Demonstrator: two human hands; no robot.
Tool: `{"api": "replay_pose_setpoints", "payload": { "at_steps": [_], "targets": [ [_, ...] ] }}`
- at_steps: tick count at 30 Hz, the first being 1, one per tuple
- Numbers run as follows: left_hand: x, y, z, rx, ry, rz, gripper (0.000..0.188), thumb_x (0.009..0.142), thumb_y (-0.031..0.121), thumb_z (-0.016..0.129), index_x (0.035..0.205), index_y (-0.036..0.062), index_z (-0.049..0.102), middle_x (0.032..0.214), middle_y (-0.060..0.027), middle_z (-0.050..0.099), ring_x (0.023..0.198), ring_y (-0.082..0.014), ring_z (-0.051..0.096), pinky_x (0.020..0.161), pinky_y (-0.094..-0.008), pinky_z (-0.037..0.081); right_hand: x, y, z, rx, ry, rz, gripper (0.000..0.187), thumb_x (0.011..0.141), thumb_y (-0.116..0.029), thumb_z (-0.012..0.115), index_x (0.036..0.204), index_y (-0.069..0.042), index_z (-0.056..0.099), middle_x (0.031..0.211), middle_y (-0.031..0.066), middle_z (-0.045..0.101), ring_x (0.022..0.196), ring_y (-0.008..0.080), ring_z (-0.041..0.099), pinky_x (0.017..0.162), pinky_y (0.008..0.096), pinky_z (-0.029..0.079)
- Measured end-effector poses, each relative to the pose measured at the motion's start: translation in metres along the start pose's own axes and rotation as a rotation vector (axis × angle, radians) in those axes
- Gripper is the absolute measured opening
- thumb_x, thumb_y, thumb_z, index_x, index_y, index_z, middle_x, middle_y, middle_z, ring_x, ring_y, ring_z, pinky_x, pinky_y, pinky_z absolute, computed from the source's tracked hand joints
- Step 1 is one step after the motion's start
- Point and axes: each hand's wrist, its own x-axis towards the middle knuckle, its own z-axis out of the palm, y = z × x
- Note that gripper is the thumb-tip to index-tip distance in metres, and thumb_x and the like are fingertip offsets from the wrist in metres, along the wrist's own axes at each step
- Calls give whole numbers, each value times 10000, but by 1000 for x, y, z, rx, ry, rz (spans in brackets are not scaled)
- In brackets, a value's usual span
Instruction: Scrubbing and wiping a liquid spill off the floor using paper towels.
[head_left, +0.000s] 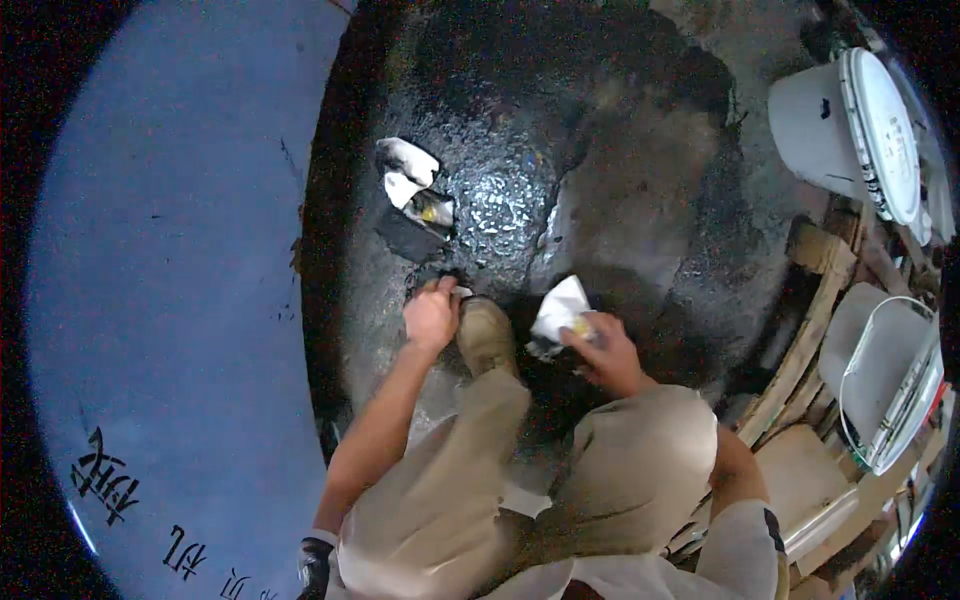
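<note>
Nearby, torn scraps (412, 195), perhaps paper, on wet floor (520, 150).

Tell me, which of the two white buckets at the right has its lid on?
The upper white bucket, lying on its side with a round lid over its mouth. The lower bucket is open, its wire handle across its mouth.

- I take this for a rough workshop or work yard, not a home.
- The wet, grimy dark floor (560, 170) shows it.
- White plastic buckets (850, 125) stand by wooden planks (810, 330) at its right edge.
- A big blue panel (170, 280) fills the left.
</note>
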Motion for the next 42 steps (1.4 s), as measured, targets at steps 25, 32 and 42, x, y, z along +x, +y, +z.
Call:
{"api": "replay_pose_setpoints", "payload": {
  "at_steps": [25, 32, 42],
  "targets": [
    [163, -29, -128, 81, 335, -30, 125, 857, 157, 637, 945, 127, 719, 980, -161, 656, 902, -385, 663, 762, -482, 550, 184, 94, -149, -415, 274, 507, 828, 743, -133, 793, 1473, -251, 420, 1436, 235, 405, 1227, 447, 471, 956, 482, 499],
    [168, -14, -172, -17, 355, -53, 442, 806, 269, 750, 1164, 22, 670, 1127, -205, 644, 1042, -394, 614, 885, -469, 511, 217, 90, -223, -240, 231, 562, 871, 724, -72, 771, 1492, -183, 374, 1397, 287, 425, 1235, 485, 473, 1043, 506, 442],
    [221, 89, -196, -869, -6, -59, 299, 900, 231, 755, 1041, -28, 704, 703, -10, 630, 623, -74, 520, 581, -255, 450, 262, 187, -261, -305, 620, 659, 796, 744, -71, 726, 1470, -155, 410, 1310, 306, 472, 1155, 493, 510, 999, 512, 445]
  ]
}}
